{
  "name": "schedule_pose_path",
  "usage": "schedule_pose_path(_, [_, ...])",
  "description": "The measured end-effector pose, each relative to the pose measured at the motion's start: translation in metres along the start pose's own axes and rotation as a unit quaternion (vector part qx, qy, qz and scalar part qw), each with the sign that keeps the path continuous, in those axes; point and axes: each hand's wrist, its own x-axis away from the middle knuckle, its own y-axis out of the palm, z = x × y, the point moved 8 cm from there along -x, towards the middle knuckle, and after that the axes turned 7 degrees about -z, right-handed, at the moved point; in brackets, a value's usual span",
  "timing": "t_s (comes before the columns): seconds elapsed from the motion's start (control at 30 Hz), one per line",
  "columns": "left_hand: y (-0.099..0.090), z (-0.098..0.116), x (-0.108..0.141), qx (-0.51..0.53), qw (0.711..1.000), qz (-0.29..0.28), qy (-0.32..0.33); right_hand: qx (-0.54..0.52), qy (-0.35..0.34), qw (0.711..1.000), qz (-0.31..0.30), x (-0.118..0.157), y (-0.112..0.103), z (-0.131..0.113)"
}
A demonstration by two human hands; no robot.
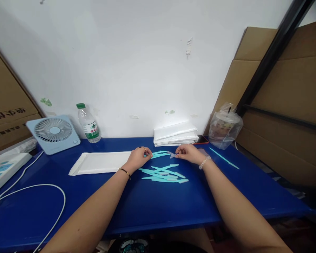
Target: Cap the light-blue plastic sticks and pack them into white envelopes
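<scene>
My left hand (140,157) pinches the handle ends of turquoise eyebrow razors (160,153), at least two, above the table. At their other ends, my right hand (188,153) has thumb and fingers closed on a small translucent piece (172,155) that looks like a blade cap. Whether that piece is on a razor or apart from it I cannot tell. Just below the hands lies a loose pile of several more eyebrow razors (164,174), crossing one another. A white padded envelope (102,162) lies flat beside my left hand, partly behind it.
A single turquoise razor (224,158) lies at the right. Stacked white envelopes (175,133) and a phone (201,139) are by the wall. A bagged drink cup (224,126) stands back right; a bottle (89,123), fan (54,133), power strip (7,172) and cable (64,200) are left.
</scene>
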Motion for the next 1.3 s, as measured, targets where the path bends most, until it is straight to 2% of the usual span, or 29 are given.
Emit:
schedule_pose_path(0.07, [0.0,0.002,0.001,-0.017,1.0,0.004,0.002,0.016,-0.015,1.0,-0.002,0.003,0.001,-0.008])
schedule_pose_path(0.2, [0.0,0.008,0.003,-0.041,0.999,0.013,0.023,0.038,-0.04,0.996,-0.075,0.006,0.018,-0.025])
schedule_pose_path(0.37, [-0.001,0.018,0.006,-0.034,0.998,0.019,0.047,0.048,-0.048,0.991,-0.119,0.004,0.033,-0.028])
schedule_pose_path(0.43, [0.0,0.028,0.008,-0.012,0.997,0.013,0.071,0.056,-0.058,0.991,-0.106,0.002,0.034,-0.029])
schedule_pose_path(0.6, [0.012,0.05,0.011,-0.021,0.99,-0.054,0.13,0.046,-0.08,0.994,-0.052,-0.001,0.028,-0.033])
schedule_pose_path(0.7, [0.006,0.042,0.007,-0.059,0.992,-0.025,0.106,0.029,-0.056,0.997,-0.042,-0.004,0.023,-0.024])
schedule_pose_path(0.8, [0.0,0.028,0.003,-0.091,0.993,0.002,0.07,0.023,-0.014,1.0,-0.006,-0.005,0.013,-0.01])
schedule_pose_path(0.93, [-0.004,0.024,0.004,-0.089,0.995,0.014,0.051,0.034,-0.013,0.999,0.013,-0.002,0.007,-0.016])
schedule_pose_path(1.0, [-0.001,0.034,0.007,-0.069,0.994,-0.007,0.084,0.036,-0.028,0.999,-0.001,0.002,0.008,-0.025])
schedule_pose_path(1.13, [0.017,0.056,0.017,-0.056,0.979,-0.111,0.159,0.051,-0.026,0.998,-0.024,0.008,0.004,-0.033])
schedule_pose_path(1.2, [0.022,0.056,0.017,-0.068,0.978,-0.131,0.151,0.051,-0.018,0.998,-0.04,0.01,0.002,-0.03])
schedule_pose_path(1.3, [0.021,0.047,0.013,-0.08,0.983,-0.115,0.119,0.02,-0.011,0.996,-0.09,0.013,0.006,-0.023])
